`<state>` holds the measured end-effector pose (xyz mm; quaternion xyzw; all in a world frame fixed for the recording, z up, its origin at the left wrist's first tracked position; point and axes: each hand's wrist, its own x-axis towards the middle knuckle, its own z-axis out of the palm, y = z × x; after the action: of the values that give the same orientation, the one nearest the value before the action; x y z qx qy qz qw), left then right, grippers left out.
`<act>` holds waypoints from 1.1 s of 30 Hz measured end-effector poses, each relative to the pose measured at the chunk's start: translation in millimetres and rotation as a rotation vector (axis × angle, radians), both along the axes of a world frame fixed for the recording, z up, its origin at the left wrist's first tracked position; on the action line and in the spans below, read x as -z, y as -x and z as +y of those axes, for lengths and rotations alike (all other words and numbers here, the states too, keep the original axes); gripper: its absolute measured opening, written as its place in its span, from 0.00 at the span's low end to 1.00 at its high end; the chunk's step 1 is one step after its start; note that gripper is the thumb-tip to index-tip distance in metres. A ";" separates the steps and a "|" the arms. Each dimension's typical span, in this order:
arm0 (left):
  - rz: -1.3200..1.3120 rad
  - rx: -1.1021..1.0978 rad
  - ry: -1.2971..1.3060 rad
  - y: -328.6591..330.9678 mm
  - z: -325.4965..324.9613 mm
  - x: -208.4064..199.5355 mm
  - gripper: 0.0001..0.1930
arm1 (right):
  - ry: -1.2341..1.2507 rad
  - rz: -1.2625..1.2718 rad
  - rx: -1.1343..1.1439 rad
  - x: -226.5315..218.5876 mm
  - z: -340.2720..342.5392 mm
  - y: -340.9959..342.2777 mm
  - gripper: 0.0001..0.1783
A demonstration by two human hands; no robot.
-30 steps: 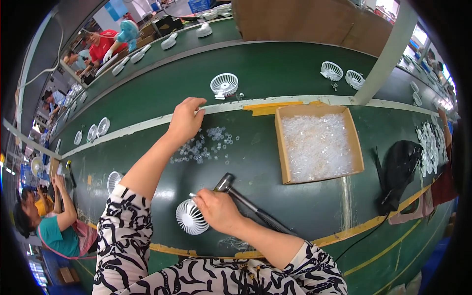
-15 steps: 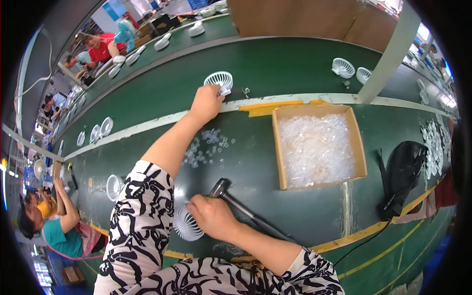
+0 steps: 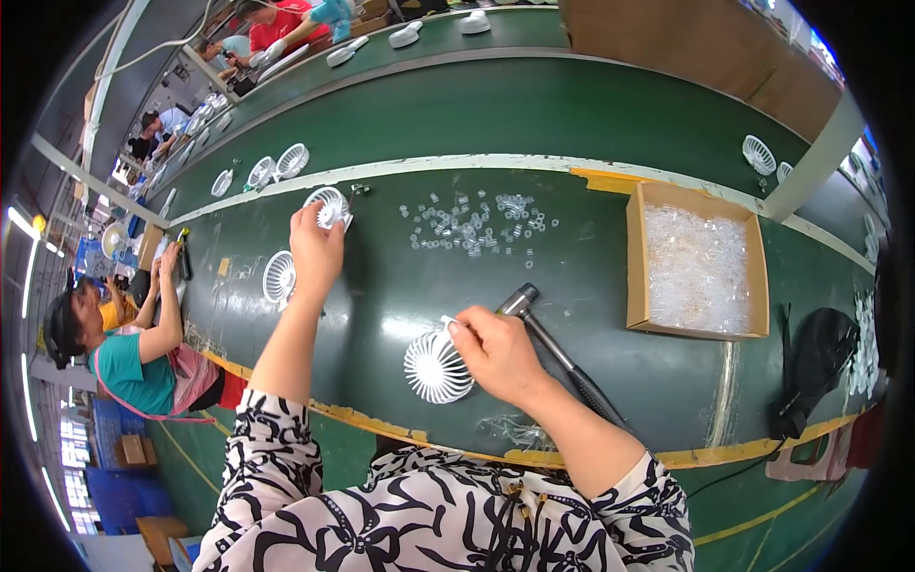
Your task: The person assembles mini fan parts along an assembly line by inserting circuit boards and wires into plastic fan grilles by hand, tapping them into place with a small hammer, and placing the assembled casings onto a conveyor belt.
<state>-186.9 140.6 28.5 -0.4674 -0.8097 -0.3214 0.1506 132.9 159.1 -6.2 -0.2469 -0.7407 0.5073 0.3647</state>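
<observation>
The left grip (image 3: 317, 250) is closed on the far cage (image 3: 332, 203), above the side cage (image 3: 277, 276) in my view; the right grip (image 3: 496, 351) pinches the near cage (image 3: 429, 369) at its edge, probably to keep it steady on the table (image 3: 581, 276); the hammer (image 3: 560, 345) lies just beside, the rings (image 3: 467, 227) loose, I think for easy reach; half a second before, the left grip was at the rail (image 3: 515, 164); now it is farther left, with the far cage on this side.

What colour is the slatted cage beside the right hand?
The slatted cage beside the right hand is white; it shows best in the head view.
</observation>
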 end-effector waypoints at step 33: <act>-1.642 0.437 -0.058 -153.6 -59.7 3.3 0.10 | 0.525 0.085 -0.183 -15.1 12.2 -23.9 0.12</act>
<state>-33.3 80.9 25.2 -0.2275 -0.5449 -0.6013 -0.5383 156.8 171.3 8.8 -0.2435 -0.5870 0.7226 0.2718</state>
